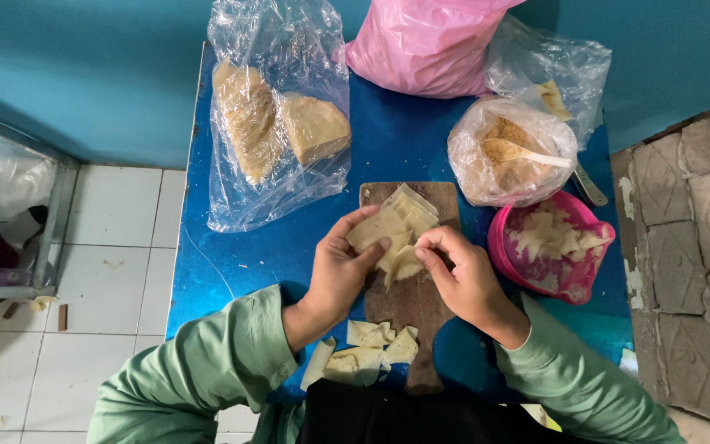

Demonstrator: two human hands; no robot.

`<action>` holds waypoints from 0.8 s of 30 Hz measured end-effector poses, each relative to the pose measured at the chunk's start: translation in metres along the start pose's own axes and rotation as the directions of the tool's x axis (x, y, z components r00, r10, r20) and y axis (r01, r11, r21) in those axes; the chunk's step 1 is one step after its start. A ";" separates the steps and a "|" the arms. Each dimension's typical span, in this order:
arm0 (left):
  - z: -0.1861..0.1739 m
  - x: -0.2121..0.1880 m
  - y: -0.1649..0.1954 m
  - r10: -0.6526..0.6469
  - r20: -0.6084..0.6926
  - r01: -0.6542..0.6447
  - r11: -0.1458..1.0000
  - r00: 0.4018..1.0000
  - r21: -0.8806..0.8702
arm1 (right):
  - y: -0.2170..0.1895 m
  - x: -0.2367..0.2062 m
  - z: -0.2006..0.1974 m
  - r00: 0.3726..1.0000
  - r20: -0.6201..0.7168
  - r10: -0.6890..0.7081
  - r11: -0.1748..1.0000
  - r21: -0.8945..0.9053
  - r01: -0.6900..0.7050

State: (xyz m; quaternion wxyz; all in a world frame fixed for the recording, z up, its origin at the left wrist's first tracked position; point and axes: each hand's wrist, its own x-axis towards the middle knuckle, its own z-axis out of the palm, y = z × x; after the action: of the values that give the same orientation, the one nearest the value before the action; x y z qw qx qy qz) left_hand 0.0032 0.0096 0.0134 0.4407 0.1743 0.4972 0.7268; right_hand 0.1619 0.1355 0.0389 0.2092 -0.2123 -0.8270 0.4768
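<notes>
Currently a pale dough wrapper (377, 228) lies flat across the left hand (338, 275) fingers, thumb pinning its edge, above the wooden board (421, 304). Right hand (463, 275) pinches a folded piece (404, 265) beside it. Wrapper stack (414, 209) sits within reach; pink bowl (556, 251) to the right.

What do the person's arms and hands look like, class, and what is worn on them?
Both arms wear long, loose, light green sleeves that end at the wrists. The left hand and right hand are bare: no gloves, rings, watch or bracelets are visible.
</notes>
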 end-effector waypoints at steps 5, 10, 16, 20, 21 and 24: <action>-0.010 0.007 0.012 0.167 -0.064 -0.169 0.986 0.984 -0.017 | -0.001 0.004 0.001 0.983 -0.071 0.167 0.985 -0.041 -0.170; -0.018 0.013 0.009 0.202 -0.112 -0.208 0.977 0.973 -0.042 | -0.003 0.005 0.001 0.988 -0.136 0.073 0.965 -0.240 -0.104; -0.032 0.023 0.035 0.310 0.059 -0.270 0.702 0.949 0.659 | -0.009 0.007 -0.006 0.994 -0.109 -0.032 0.937 -0.350 -0.008; -0.028 0.016 0.059 0.352 0.195 -0.252 0.121 0.915 0.960 | -0.012 0.009 -0.012 0.993 -0.071 -0.092 0.910 -0.411 0.055; -0.025 0.011 0.063 0.409 0.288 -0.289 -0.061 0.866 0.955 | -0.012 0.009 -0.013 0.992 -0.075 -0.102 0.910 -0.410 0.063; -0.011 -0.003 0.067 0.559 0.430 -0.244 -0.377 0.709 0.893 | -0.012 0.008 -0.013 0.991 -0.086 -0.101 0.918 -0.392 0.059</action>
State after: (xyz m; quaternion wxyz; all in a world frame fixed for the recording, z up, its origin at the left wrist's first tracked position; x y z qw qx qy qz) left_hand -0.0336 -0.0071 0.0674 -0.2072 0.5288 0.7964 0.2078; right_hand 0.1606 0.1439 0.0571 0.2251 -0.2401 -0.9010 0.2828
